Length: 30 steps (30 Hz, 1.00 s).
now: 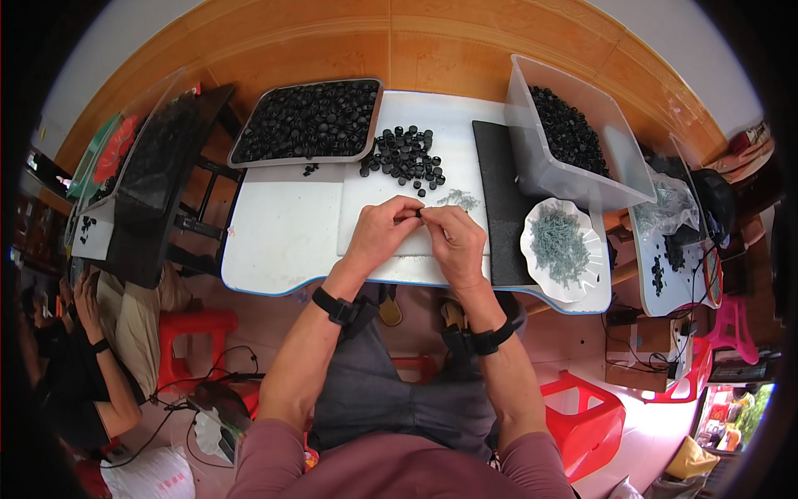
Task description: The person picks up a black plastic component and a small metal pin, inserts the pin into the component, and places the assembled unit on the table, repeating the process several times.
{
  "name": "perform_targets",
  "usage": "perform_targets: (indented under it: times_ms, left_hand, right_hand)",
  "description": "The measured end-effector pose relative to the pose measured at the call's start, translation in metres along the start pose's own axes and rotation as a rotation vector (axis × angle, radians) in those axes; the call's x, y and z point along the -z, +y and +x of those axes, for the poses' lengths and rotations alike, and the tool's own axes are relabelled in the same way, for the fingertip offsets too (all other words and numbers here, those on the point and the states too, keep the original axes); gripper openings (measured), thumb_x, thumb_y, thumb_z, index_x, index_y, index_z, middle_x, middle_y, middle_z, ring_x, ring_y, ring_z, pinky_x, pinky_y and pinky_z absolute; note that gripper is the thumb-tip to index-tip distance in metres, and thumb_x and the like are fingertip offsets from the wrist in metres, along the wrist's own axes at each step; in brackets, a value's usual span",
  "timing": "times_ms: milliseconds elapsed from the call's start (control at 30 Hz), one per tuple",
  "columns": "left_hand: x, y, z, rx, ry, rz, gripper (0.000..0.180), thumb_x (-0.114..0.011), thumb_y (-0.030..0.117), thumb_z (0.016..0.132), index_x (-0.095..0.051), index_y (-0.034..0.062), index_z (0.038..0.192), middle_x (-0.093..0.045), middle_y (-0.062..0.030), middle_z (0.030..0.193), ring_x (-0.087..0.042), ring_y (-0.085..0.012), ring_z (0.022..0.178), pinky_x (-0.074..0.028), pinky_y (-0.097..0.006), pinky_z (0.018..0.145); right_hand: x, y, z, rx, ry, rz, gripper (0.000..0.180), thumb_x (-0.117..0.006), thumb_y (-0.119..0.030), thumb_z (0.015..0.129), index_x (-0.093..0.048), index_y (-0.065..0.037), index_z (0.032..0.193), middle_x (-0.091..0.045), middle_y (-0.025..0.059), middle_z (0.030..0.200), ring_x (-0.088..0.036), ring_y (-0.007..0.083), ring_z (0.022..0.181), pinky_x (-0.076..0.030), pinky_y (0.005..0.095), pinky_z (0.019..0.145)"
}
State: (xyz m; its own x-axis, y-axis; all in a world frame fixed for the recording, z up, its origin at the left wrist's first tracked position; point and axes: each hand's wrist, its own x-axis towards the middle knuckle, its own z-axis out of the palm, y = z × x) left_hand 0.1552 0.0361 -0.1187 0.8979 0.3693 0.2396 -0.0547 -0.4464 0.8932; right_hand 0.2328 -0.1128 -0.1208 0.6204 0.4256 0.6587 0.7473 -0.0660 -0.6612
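Note:
My left hand (385, 233) and my right hand (455, 241) meet over the white board (357, 220), fingertips closed together. Between them is a small black cap-like piece (418, 214), mostly covered by the fingers. Whether the right fingertips also pinch a finer part cannot be seen. Just beyond lies a loose pile of short black round caps (407, 154). To the right of that pile, a few thin grey-green slivers (459, 199) are scattered on the board. Many more such slivers (559, 244) fill a white scalloped dish (592, 264) near the table's right edge.
A tray (236, 158) heaped with black caps stands at the back left. At the back right is a translucent bin (573, 185) with more. A dark mat (501, 183) lies between board and bin. Red stools (586, 424) stand below; another person's arm (112, 374) shows left.

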Motion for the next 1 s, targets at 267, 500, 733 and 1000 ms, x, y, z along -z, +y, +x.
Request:
perform_targets:
  times_ms: [267, 500, 733, 1000]
  left_hand:
    - [0.003, -0.001, 0.002, 0.078, -0.035, -0.112, 0.027, -0.074, 0.000, 0.092, -0.072, -0.0021, 0.119, -0.079, -0.0111, 0.104, -0.075, -0.0137, 0.096, -0.060, -0.027, 0.086]
    - [0.010, 0.000, 0.005, 0.156, -0.109, -0.330, 0.027, -0.072, 0.002, 0.096, -0.071, -0.0034, 0.123, -0.076, -0.0104, 0.111, -0.072, -0.0137, 0.102, -0.058, -0.028, 0.093]
    - [0.011, -0.006, 0.006, 0.198, -0.137, -0.380, 0.028, -0.073, 0.005, 0.097, -0.071, -0.0030, 0.123, -0.076, -0.0105, 0.111, -0.072, -0.0130, 0.101, -0.058, -0.027, 0.090]
    - [-0.001, -0.011, 0.003, 0.053, 0.001, -0.165, 0.023, -0.077, 0.012, 0.094, -0.074, 0.0027, 0.115, -0.073, -0.0044, 0.087, -0.066, -0.0090, 0.080, -0.056, -0.027, 0.078]
  right_hand:
    - [0.000, -0.001, -0.001, 0.061, -0.028, -0.090, 0.023, -0.073, 0.004, 0.087, -0.074, -0.004, 0.109, -0.073, 0.0112, 0.090, -0.073, 0.0285, 0.079, -0.058, 0.0373, 0.069]
    - [-0.005, 0.000, -0.002, 0.140, 0.012, -0.151, 0.026, -0.073, 0.004, 0.087, -0.073, -0.004, 0.111, -0.074, 0.0111, 0.090, -0.073, 0.0281, 0.079, -0.058, 0.0377, 0.068]
    - [-0.002, -0.001, -0.002, 0.099, 0.001, -0.037, 0.026, -0.071, 0.006, 0.088, -0.071, -0.002, 0.113, -0.076, 0.0136, 0.096, -0.075, 0.0282, 0.083, -0.059, 0.0358, 0.073]
    - [0.000, 0.008, 0.000, -0.207, 0.107, 0.073, 0.028, -0.068, 0.006, 0.091, -0.069, -0.001, 0.119, -0.076, 0.0134, 0.096, -0.075, 0.0221, 0.082, -0.058, 0.0312, 0.075]
